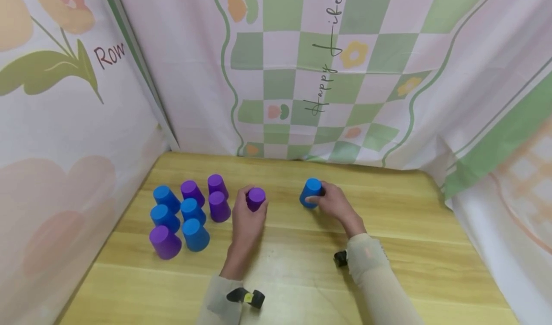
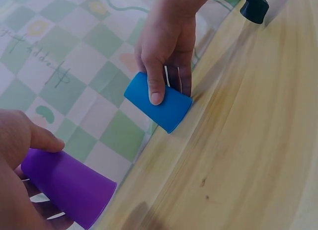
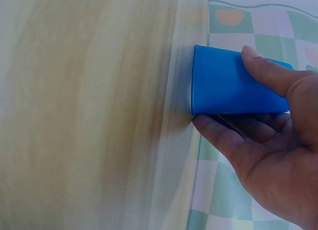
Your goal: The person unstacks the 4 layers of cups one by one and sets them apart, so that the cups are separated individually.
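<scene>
My left hand (image 1: 248,222) grips an upside-down purple cup (image 1: 256,198), thumb on one side and fingers round the other. In the left wrist view that purple cup (image 2: 69,188) appears close up, its wide rim toward the wooden table. To the right, my right hand (image 1: 338,204) holds an upside-down blue cup (image 1: 311,193) between thumb and fingers. The right wrist view shows the blue cup (image 3: 233,81) with its rim at the table surface and the thumb along its side. A gap of bare wood separates the two held cups.
Left of my left hand stands a group of upside-down cups, among them a purple cup (image 1: 220,207) closest to the hand and a blue cup (image 1: 196,235) nearer me. A patterned curtain (image 1: 319,75) hangs along the back edge of the wooden table (image 1: 302,277).
</scene>
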Demonstrator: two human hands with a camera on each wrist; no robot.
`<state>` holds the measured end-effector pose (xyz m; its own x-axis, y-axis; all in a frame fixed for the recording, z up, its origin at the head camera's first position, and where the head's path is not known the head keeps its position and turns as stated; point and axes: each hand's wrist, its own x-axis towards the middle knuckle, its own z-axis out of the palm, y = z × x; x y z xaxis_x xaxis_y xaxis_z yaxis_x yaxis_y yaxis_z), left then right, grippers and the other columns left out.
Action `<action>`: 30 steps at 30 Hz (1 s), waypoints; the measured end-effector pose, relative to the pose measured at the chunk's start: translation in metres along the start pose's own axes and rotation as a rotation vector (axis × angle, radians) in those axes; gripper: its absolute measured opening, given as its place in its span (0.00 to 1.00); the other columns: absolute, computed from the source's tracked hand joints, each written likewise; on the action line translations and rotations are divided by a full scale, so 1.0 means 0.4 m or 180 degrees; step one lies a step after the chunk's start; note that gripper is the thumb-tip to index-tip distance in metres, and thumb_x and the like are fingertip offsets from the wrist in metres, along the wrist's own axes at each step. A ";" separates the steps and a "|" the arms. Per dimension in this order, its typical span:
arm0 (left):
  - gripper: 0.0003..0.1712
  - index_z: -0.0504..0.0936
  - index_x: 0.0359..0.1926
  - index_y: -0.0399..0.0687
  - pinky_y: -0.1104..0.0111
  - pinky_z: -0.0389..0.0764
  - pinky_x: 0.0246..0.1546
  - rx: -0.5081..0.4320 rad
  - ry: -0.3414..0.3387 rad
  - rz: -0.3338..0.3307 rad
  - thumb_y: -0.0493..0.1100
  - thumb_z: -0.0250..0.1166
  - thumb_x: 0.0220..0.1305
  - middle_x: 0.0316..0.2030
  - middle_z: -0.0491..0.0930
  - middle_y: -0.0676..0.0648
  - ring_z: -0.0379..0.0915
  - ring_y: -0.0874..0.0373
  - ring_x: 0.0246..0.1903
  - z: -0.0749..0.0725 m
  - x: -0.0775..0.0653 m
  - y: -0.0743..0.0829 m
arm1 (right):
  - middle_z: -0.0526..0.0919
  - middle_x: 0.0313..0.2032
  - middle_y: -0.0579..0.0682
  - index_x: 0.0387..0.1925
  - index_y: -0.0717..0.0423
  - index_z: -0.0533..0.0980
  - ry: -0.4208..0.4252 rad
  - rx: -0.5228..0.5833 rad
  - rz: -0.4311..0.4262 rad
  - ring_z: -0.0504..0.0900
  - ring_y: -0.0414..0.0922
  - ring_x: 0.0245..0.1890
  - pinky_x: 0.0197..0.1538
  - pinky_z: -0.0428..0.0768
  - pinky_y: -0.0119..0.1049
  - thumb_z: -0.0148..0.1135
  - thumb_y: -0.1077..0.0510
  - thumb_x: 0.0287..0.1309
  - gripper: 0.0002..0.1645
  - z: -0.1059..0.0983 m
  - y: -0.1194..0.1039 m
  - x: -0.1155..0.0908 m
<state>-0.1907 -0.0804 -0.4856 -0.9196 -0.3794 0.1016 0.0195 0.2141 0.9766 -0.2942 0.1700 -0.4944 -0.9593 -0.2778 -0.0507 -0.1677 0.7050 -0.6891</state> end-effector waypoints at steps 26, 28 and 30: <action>0.32 0.70 0.71 0.45 0.43 0.71 0.74 0.0288 0.0120 -0.0161 0.37 0.70 0.70 0.71 0.73 0.41 0.69 0.41 0.72 -0.111 -0.088 -0.029 | 0.84 0.57 0.67 0.58 0.65 0.77 -0.0024 -0.0013 0.0023 0.82 0.62 0.57 0.62 0.81 0.62 0.70 0.49 0.68 0.28 0.004 -0.007 -0.004; 0.32 0.69 0.72 0.45 0.43 0.70 0.74 0.0302 0.0114 -0.0165 0.38 0.69 0.71 0.71 0.72 0.41 0.68 0.41 0.73 -0.118 -0.091 -0.028 | 0.84 0.58 0.67 0.59 0.65 0.77 -0.0004 -0.0028 0.0043 0.82 0.62 0.57 0.61 0.81 0.62 0.70 0.48 0.68 0.28 0.002 -0.008 -0.005; 0.32 0.69 0.72 0.45 0.43 0.71 0.73 0.0308 0.0144 -0.0149 0.38 0.69 0.71 0.72 0.72 0.41 0.68 0.41 0.73 -0.127 -0.094 -0.028 | 0.83 0.58 0.67 0.59 0.65 0.77 -0.0005 -0.0007 0.0064 0.82 0.62 0.57 0.62 0.81 0.63 0.70 0.48 0.68 0.29 0.001 -0.010 -0.004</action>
<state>-0.1364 -0.1140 -0.4906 -0.8999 -0.4310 0.0668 -0.0630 0.2801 0.9579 -0.2919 0.1674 -0.4919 -0.9621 -0.2646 -0.0658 -0.1488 0.7118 -0.6864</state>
